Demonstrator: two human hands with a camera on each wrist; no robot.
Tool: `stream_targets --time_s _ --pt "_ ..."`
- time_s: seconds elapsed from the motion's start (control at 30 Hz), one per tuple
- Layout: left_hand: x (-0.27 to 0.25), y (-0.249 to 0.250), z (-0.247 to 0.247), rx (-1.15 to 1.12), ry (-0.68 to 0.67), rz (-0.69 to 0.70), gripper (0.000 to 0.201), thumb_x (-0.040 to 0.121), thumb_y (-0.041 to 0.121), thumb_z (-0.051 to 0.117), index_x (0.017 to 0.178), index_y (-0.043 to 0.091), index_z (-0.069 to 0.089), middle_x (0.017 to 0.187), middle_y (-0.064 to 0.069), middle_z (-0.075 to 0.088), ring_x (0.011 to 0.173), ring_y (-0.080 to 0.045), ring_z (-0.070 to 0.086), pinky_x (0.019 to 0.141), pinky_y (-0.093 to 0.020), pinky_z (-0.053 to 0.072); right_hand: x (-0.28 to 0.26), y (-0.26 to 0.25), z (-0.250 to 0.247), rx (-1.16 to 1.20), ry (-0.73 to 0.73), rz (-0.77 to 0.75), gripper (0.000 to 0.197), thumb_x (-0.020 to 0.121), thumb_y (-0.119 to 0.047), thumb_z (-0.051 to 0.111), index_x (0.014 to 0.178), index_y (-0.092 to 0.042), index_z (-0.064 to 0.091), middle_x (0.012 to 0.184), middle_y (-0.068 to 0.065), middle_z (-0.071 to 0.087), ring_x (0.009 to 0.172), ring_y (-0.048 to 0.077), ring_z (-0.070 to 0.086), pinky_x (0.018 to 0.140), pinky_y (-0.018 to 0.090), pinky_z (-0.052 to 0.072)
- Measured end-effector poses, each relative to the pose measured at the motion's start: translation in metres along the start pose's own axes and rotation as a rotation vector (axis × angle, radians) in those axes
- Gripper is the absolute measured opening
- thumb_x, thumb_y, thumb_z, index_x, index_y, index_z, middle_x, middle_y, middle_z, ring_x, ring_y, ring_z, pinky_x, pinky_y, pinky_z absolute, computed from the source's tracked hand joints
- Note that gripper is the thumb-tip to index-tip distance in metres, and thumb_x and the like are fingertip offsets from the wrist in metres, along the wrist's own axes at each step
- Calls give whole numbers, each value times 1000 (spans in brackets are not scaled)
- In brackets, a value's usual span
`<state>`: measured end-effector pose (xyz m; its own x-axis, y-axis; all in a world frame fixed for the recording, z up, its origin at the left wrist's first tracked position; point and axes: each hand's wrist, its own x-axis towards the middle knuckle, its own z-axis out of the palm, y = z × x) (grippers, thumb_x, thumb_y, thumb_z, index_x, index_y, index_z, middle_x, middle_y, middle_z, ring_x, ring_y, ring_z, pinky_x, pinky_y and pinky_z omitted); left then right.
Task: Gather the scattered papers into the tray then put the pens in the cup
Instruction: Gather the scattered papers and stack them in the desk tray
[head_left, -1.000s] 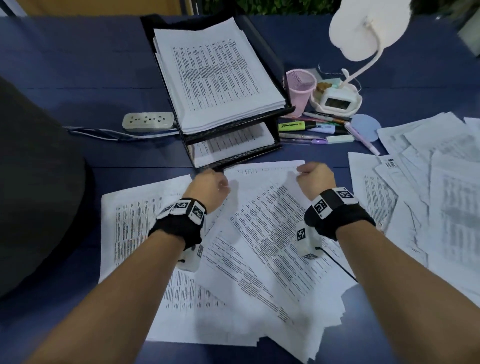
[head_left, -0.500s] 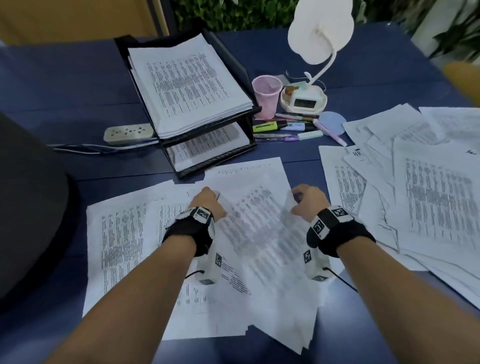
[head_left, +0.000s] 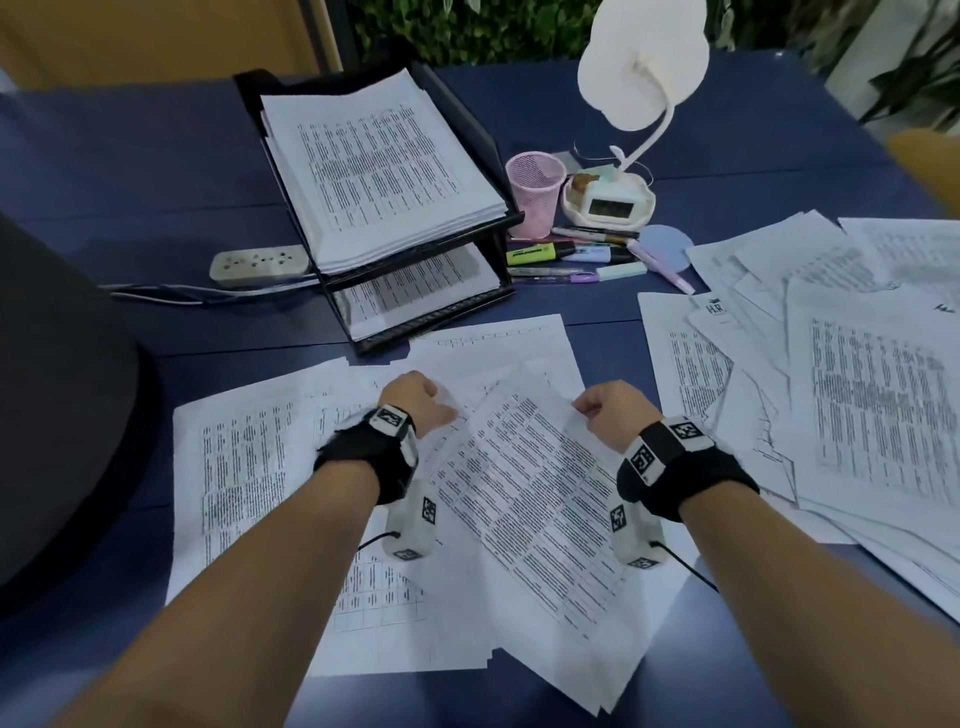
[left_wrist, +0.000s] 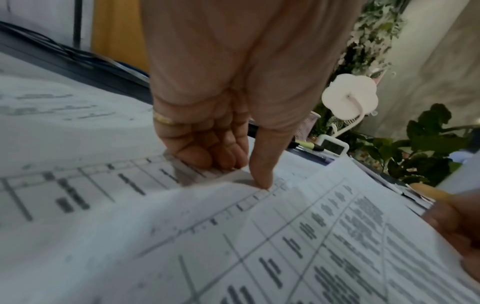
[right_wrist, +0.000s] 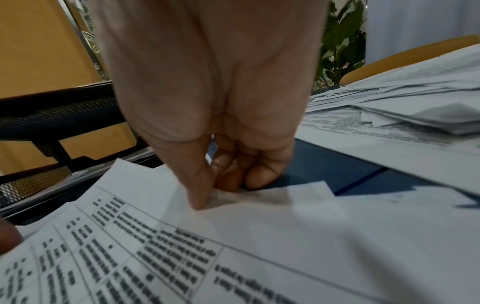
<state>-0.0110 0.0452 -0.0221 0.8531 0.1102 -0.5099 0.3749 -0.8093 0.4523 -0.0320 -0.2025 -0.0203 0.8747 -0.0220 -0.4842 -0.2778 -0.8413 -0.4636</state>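
Note:
A tilted printed sheet (head_left: 524, 499) lies on top of the scattered papers (head_left: 249, 467) in front of me. My right hand (head_left: 602, 410) pinches its far right corner, thumb on top and fingers curled under the edge (right_wrist: 221, 185). My left hand (head_left: 421, 400) has its fingers curled, and its thumb bears down on the sheet's left edge (left_wrist: 246, 170). The black two-tier tray (head_left: 498, 223) stands beyond, with stacks of paper on both levels. The pink mesh cup (head_left: 535, 189) is to its right. Several pens and highlighters (head_left: 566, 257) lie flat in front of the cup.
A large heap of loose papers (head_left: 857, 389) covers the table's right side. A white desk lamp with a clock base (head_left: 608, 200) stands behind the pens, and a power strip (head_left: 260, 265) with cables lies left of the tray. A dark chair back (head_left: 57, 405) is at my left.
Both hands have drawn back from the tray's front edge toward me, bringing the top sheet with them. The view has shifted, so the tray and cup sit farther up.

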Motion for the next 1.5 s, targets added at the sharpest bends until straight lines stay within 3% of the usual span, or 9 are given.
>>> stream_targets --time_s 0.1,0.33,0.43,0.53,0.67,0.77,0.87,1.07,1.5 --pt "0 5 10 97 53 27 42 78 19 75 115 7 59 118 -9 61 111 -25 56 88 -29 45 -3 1 2 27 -30 -9 25 84 -4 60 106 -13 68 93 -1 64 95 18 62 83 23 47" --pt "1 7 11 142 -1 112 12 85 17 66 96 12 66 99 -6 61 95 -25 57 73 -24 39 -6 2 4 46 -54 -22 26 76 -10 73 99 -18 65 78 -11 51 83 14 56 72 21 44" --pt "0 8 11 -125 26 202 10 87 16 65 87 14 55 84 -2 53 70 -18 48 60 -21 36 -5 0 1 109 -81 -15 31 76 -16 75 102 -21 61 84 -8 56 82 15 57 64 19 44" --pt "-4 14 8 -348 1 255 7 88 18 65 90 14 60 76 0 54 54 -8 43 44 -12 37 -5 -5 3 150 -90 1 42 83 -21 70 124 -17 58 122 3 63 107 22 60 90 29 47" --pt "3 3 -4 -175 111 222 16 92 23 57 104 16 64 100 -3 63 90 -21 59 76 -23 47 -4 -18 2 9 -73 21 49 93 -22 56 139 -12 43 141 8 47 127 27 47 104 36 37" --pt "11 -25 -19 262 130 0 53 83 32 65 131 18 48 131 -13 46 120 -32 45 99 -43 43 3 -34 4 -259 -65 -28 43 94 -26 53 135 -17 47 136 9 49 125 30 45 105 44 37" --pt "10 -44 -32 508 76 -136 86 70 50 74 137 13 34 131 -16 41 121 -35 41 101 -42 40 13 -48 8 -411 -48 -118 43 91 -27 57 133 -21 49 137 7 42 127 29 38 103 48 38" --pt "10 -60 -32 370 64 -24 76 68 38 80 132 19 43 129 -11 41 121 -33 38 97 -40 43 33 -68 15 -472 -132 -260 54 86 -26 66 136 -20 48 151 -1 25 135 24 29 106 45 37" --pt "16 -59 -23 64 29 -5 61 72 17 77 126 12 48 125 -13 51 111 -28 54 90 -32 47 41 -82 22 -472 -56 -169 45 78 -28 70 114 -27 43 116 -3 56 111 22 46 94 43 32"
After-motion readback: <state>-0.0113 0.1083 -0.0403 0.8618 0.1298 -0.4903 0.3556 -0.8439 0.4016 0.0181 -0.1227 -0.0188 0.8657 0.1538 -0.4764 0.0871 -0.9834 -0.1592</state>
